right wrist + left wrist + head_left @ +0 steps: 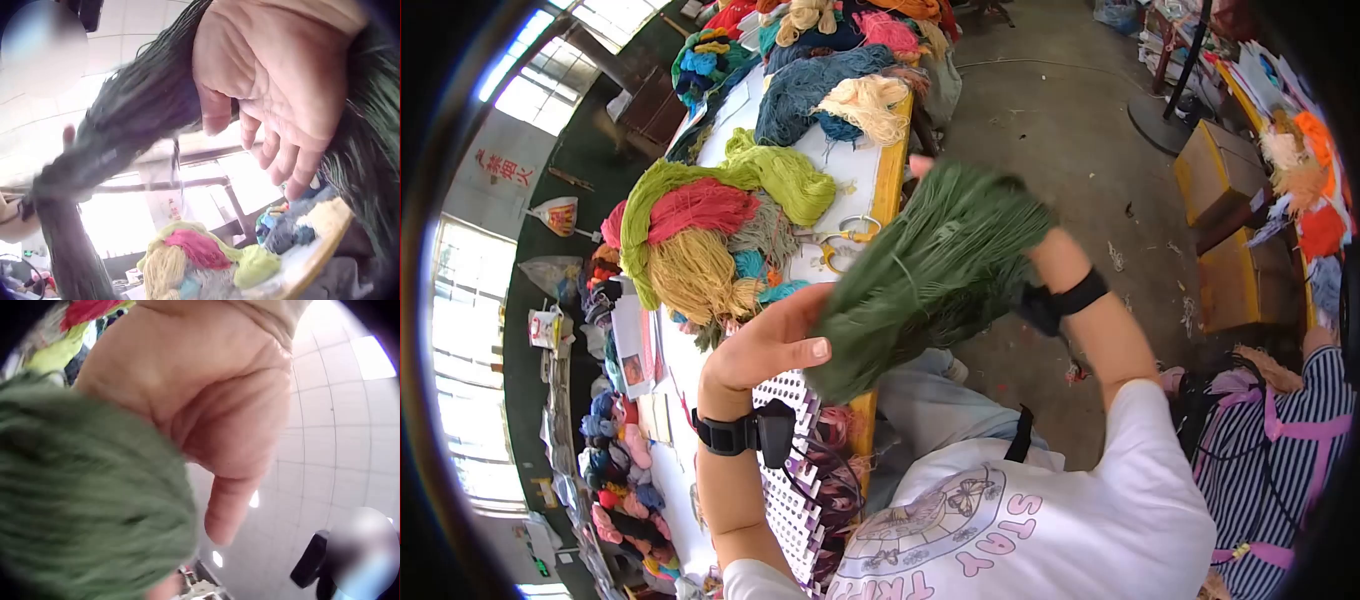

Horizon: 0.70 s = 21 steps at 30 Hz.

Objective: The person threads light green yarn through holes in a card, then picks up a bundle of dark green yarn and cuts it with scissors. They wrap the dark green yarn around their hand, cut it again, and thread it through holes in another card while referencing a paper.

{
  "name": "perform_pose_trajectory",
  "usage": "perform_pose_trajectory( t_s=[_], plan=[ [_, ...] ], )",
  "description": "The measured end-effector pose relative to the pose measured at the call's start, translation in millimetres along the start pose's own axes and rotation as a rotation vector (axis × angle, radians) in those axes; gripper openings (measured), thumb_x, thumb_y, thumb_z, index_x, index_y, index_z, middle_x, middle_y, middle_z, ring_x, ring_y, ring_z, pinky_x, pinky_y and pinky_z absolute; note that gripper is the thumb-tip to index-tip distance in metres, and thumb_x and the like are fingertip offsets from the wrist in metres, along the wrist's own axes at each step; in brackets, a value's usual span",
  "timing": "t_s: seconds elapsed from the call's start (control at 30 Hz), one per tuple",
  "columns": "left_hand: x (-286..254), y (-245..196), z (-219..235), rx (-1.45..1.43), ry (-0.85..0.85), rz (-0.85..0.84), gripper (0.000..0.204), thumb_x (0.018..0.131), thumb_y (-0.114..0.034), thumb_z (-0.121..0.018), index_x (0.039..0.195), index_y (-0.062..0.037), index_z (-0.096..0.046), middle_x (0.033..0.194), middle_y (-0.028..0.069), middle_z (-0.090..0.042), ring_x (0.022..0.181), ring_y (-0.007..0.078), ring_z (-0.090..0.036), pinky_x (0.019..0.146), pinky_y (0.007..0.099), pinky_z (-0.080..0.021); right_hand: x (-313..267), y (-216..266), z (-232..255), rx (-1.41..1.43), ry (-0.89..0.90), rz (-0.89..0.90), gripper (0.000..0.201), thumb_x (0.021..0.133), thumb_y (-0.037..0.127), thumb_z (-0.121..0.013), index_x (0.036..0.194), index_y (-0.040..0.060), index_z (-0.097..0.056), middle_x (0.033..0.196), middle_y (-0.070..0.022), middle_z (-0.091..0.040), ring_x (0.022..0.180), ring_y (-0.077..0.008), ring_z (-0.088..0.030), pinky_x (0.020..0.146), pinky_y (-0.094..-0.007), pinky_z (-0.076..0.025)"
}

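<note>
A dark green hank of yarn (940, 260) spans both hands in front of the body, above the table edge. The left hand (765, 345) is at its near left end, thumb straight out, its fingers mostly hidden by the strands. In the left wrist view the same green yarn (94, 494) looks blurred beside the palm. The right hand (275, 81) is inside the loop, palm bare and fingers loosely extended, while yarn passes behind its back and wrist. From the head view, strands cover most of that hand.
Lime yarn (785, 185), red yarn (700, 210) and tan yarn (690, 275) lie piled on the table, next to yellow-handled scissors (840, 245). A perforated white rack (795, 510) stands near the left forearm. Cardboard boxes (1250, 275) and another person's striped sleeve (1280, 480) are at right.
</note>
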<state>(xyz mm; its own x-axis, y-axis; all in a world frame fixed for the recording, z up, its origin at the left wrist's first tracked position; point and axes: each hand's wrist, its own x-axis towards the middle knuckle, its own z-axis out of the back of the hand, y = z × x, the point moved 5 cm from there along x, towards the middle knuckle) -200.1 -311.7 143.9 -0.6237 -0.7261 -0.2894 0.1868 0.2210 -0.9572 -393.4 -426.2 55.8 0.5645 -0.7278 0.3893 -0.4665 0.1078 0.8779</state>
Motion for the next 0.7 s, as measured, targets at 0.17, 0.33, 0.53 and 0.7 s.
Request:
perform_pose_trajectory(
  t_s=[0.17,0.33,0.53,0.7],
  plan=[
    [40.5,20.6,15.9,0.066,-0.175,-0.140,0.074,0.076,-0.039,-0.064,0.128,0.0022,-0.031,0.124,0.0117,-0.043,0.113,0.0212,-0.041,0.097,0.0346,-0.030,28.0,82.1,-51.5,-0.612,0.355,0.191,0.052,0.085,0.015,-0.049,0.132,0.0025,-0.030,0.133,-0.0079,-0.038,0.119,-0.0137,-0.036,0.101,-0.0288,-0.029],
    [83.3,8.7,3.3,-0.195,-0.056,-0.480,0.085,0.067,-0.046,-0.069,0.129,-0.0006,-0.031,0.127,0.0097,-0.040,0.118,0.0207,-0.037,0.098,0.0345,-0.029,42.9,85.9,-77.1,-1.120,0.613,0.331,0.051,0.086,0.017,-0.047,0.132,0.0029,-0.029,0.133,-0.0080,-0.036,0.120,-0.0144,-0.035,0.101,-0.0287,-0.029],
    [120.4,12.2,-24.8,-0.559,0.353,-0.454,0.091,0.060,-0.041,-0.076,0.127,0.0028,-0.031,0.126,0.0123,-0.041,0.117,0.0231,-0.039,0.096,0.0348,-0.032,58.1,110.2,-46.9,-0.894,0.624,0.110,0.053,0.087,0.018,-0.045,0.133,0.0038,-0.025,0.135,-0.0093,-0.032,0.123,-0.0160,-0.032,0.101,-0.0300,-0.029],
    [122.9,9.8,-57.5,-0.605,0.598,-0.368,0.080,0.062,-0.034,-0.075,0.120,0.0063,-0.038,0.112,0.0241,-0.051,0.102,0.0355,-0.052,0.091,0.0439,-0.038,68.3,115.9,-8.3,-0.483,0.539,-0.145,0.054,0.088,0.019,-0.044,0.134,0.0046,-0.021,0.137,-0.0103,-0.030,0.125,-0.0173,-0.030,0.102,-0.0311,-0.029]
  ],
)
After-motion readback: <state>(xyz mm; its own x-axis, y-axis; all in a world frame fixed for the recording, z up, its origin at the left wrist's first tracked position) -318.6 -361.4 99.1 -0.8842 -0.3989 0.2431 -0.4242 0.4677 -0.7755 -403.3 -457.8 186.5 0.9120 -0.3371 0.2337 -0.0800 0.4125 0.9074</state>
